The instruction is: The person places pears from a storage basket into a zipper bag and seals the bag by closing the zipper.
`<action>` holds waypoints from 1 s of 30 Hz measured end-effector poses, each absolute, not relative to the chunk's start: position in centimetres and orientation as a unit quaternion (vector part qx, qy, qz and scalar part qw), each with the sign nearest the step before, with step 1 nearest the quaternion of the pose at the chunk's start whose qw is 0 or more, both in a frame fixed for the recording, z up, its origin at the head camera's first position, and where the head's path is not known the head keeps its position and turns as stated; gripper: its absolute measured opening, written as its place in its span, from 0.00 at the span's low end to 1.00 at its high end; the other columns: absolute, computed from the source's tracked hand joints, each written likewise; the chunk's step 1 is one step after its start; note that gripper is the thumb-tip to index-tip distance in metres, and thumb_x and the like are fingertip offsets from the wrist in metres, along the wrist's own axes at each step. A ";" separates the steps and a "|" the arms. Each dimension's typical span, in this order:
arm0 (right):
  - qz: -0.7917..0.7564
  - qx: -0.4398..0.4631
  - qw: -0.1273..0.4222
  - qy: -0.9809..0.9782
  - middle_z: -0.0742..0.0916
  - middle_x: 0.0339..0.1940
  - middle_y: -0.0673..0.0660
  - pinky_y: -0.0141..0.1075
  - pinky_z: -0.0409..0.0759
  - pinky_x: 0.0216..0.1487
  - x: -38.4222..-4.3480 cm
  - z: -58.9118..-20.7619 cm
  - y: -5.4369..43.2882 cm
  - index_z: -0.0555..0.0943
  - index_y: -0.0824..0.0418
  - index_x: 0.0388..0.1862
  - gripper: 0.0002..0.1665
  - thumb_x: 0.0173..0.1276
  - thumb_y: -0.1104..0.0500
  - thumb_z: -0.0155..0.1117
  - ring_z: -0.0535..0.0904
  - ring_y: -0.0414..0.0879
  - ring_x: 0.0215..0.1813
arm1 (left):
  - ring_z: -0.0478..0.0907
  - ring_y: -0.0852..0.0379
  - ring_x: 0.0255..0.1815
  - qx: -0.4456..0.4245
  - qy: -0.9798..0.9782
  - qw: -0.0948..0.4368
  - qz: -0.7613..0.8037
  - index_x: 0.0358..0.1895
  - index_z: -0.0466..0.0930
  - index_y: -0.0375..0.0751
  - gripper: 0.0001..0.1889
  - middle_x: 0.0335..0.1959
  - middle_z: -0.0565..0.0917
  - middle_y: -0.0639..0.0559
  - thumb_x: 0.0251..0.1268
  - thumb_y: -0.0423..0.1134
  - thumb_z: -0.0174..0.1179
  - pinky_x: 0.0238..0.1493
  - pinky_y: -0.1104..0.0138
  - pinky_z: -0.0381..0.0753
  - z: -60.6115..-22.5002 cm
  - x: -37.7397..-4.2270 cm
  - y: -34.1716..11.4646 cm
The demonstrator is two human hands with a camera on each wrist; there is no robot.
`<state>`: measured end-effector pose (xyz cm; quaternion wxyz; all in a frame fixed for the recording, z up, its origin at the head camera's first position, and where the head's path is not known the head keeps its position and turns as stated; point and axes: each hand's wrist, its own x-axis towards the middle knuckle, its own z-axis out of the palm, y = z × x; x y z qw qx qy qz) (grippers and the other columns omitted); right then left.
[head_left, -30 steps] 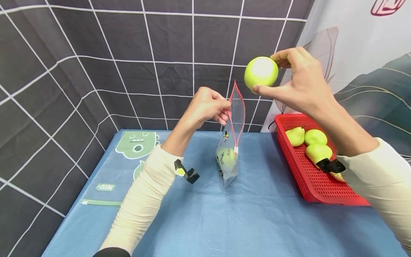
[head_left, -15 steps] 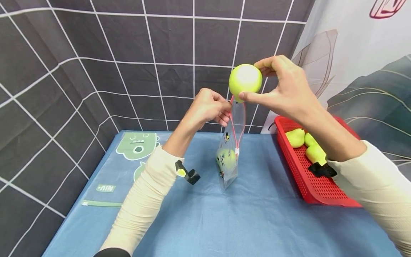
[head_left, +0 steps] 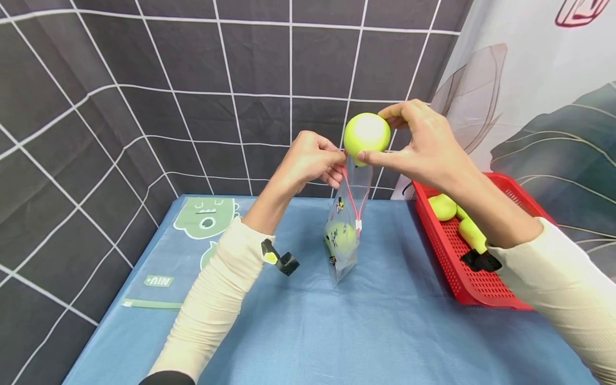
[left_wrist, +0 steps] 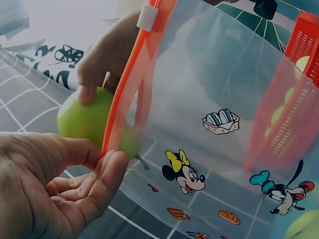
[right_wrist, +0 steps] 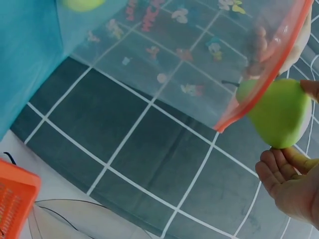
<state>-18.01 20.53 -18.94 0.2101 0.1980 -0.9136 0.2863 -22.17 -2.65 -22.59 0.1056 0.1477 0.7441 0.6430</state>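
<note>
Clearly, the left hand (head_left: 310,158) pinches the red rim of a clear bag (head_left: 353,187) between thumb and fingers, gripping it high, likely so that the bag stands tall with its mouth parted. The slider (head_left: 358,225) sits low on the rim, which leaves the gap free above it. The right hand (head_left: 423,141) grasps a green pear (head_left: 367,132) by its broad end, thumb and fingers spread around it; that leaves the narrow, stemmed end free, and both wrist views seem to show it just inside the mouth. Another fruit (head_left: 343,239) lies at the bottom of the bag, probably weighing it down against the blue table (head_left: 361,331). More pears (head_left: 443,207) lie in the red basket (head_left: 435,248), near the right arm and within easy reach.
</note>
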 end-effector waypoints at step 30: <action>0.256 0.162 0.134 -0.943 0.83 0.72 0.68 0.67 0.78 0.76 -17.8 -19.7 21.4 0.79 0.66 0.76 0.48 0.69 0.38 0.82 0.79 0.65 0.73 | 0.85 0.60 0.16 0.150 0.748 0.096 0.640 0.40 0.89 0.20 0.09 0.21 0.87 0.45 0.79 0.25 0.64 0.26 0.65 0.95 -22.4 -21.5 -2.8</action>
